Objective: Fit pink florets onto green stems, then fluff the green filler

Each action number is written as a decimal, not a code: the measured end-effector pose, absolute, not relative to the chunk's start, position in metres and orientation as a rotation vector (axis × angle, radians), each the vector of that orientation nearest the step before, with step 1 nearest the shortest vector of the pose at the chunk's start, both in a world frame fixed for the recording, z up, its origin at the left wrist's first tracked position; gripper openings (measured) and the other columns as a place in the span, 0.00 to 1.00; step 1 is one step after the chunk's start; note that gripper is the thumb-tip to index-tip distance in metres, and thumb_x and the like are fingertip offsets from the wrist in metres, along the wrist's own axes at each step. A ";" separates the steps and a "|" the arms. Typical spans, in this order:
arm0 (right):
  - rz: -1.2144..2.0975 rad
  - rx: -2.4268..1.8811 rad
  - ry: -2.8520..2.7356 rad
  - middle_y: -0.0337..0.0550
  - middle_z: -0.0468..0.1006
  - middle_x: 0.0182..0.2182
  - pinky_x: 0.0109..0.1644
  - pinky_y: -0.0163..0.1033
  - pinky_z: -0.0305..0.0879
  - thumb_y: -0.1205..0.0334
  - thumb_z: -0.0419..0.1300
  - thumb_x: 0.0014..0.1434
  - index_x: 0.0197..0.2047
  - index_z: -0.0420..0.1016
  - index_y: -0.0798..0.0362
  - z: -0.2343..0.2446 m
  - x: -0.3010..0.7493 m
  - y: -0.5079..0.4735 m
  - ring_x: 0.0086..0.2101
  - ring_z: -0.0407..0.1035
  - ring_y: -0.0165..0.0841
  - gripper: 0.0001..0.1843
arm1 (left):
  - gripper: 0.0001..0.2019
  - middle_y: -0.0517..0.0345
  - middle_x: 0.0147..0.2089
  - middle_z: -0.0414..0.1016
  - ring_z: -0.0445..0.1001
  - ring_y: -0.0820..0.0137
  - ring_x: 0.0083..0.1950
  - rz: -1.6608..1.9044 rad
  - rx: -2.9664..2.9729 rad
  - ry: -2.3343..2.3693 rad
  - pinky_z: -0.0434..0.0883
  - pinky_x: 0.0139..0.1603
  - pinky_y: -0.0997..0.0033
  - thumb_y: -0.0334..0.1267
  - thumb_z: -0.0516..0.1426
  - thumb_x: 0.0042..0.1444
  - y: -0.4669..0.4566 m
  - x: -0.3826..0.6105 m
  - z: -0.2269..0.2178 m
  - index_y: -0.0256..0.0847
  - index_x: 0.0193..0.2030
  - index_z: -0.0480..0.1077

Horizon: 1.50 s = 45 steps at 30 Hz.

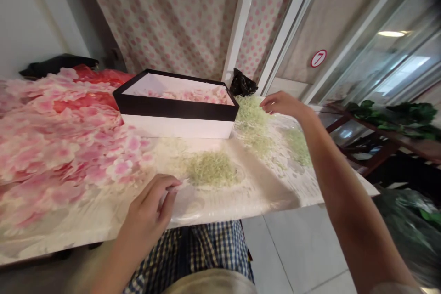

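My left hand (149,213) rests at the near table edge with fingers curled in a pinch, beside a small heap of pale green flower bits (211,170); what it pinches I cannot make out. My right hand (280,102) reaches far across the table (248,193), fingers bent together over a larger pile of pale green bits (251,115) next to the box. A black-and-white box (175,110) holding pink petals stands at the middle back.
A big heap of pink artificial petals (51,138) covers the left half of the table. A black bag (243,85) lies behind the box. Green foliage (396,117) sits on a wooden rack at the right. Tiled floor lies below the table's right edge.
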State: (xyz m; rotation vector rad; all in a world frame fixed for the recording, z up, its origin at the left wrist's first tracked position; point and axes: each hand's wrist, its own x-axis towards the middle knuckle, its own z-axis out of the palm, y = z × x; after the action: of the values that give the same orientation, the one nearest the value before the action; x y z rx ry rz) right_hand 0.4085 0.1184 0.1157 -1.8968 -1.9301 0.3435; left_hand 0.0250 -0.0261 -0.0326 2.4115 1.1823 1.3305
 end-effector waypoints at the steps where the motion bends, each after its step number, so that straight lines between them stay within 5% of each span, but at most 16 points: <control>1: 0.323 -1.930 -1.942 0.54 0.81 0.41 0.48 0.45 0.73 0.69 0.62 0.56 0.44 0.79 0.60 0.104 0.413 0.129 0.42 0.76 0.43 0.11 | 0.06 0.59 0.42 0.70 0.73 0.73 0.41 1.322 2.412 1.187 0.70 0.39 0.80 0.34 0.51 0.64 -0.026 0.024 -0.033 0.44 0.46 0.64; 4: 0.268 -1.992 -1.977 0.52 0.73 0.56 0.59 0.47 0.65 0.65 0.66 0.55 0.55 0.74 0.55 0.074 0.414 0.157 0.54 0.69 0.45 0.23 | 0.06 0.59 0.43 0.71 0.73 0.72 0.41 1.285 2.424 1.187 0.69 0.41 0.79 0.34 0.52 0.64 -0.025 0.023 -0.034 0.45 0.47 0.64; 7: 0.292 -2.047 -2.014 0.51 0.65 0.62 0.59 0.53 0.65 0.60 0.63 0.60 0.61 0.66 0.51 0.056 0.406 0.182 0.56 0.65 0.44 0.27 | 0.05 0.59 0.42 0.71 0.74 0.72 0.41 1.282 2.442 1.196 0.69 0.42 0.79 0.35 0.51 0.64 -0.025 0.022 -0.035 0.45 0.46 0.65; 14: 0.368 -2.199 -1.931 0.48 0.72 0.53 0.51 0.50 0.70 0.57 0.58 0.65 0.55 0.70 0.54 0.036 0.382 0.239 0.49 0.70 0.39 0.17 | 0.05 0.60 0.42 0.72 0.74 0.74 0.43 1.277 2.490 1.211 0.68 0.45 0.82 0.36 0.50 0.66 -0.024 0.022 -0.033 0.44 0.45 0.65; 27: 0.531 -1.881 -1.464 0.47 0.74 0.49 0.46 0.46 0.73 0.58 0.58 0.65 0.53 0.70 0.56 0.064 0.427 0.232 0.44 0.72 0.36 0.16 | 0.05 0.60 0.42 0.72 0.74 0.76 0.43 1.244 2.502 1.239 0.67 0.45 0.84 0.36 0.49 0.66 -0.025 0.023 -0.034 0.43 0.46 0.64; 35: 0.677 -1.367 -1.303 0.35 0.72 0.27 0.28 0.30 0.66 0.66 0.61 0.61 0.36 0.71 0.56 0.084 0.438 0.206 0.25 0.68 0.24 0.03 | 0.06 0.60 0.42 0.72 0.74 0.75 0.42 1.264 2.526 1.227 0.68 0.45 0.82 0.38 0.48 0.67 -0.024 0.024 -0.033 0.43 0.45 0.64; 45: 0.828 -0.931 -1.175 0.31 0.67 0.22 0.29 0.31 0.66 0.67 0.67 0.49 0.28 0.65 0.50 0.073 0.433 0.172 0.24 0.65 0.24 0.12 | 0.06 0.60 0.42 0.72 0.74 0.74 0.43 1.249 2.532 1.251 0.67 0.47 0.81 0.38 0.49 0.66 -0.023 0.023 -0.037 0.43 0.46 0.65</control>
State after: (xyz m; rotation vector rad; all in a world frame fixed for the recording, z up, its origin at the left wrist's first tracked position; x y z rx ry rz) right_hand 0.4334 0.1721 0.0727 -0.9313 -1.1748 0.8277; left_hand 0.0225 -0.0231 -0.0372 2.5316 1.2515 1.2488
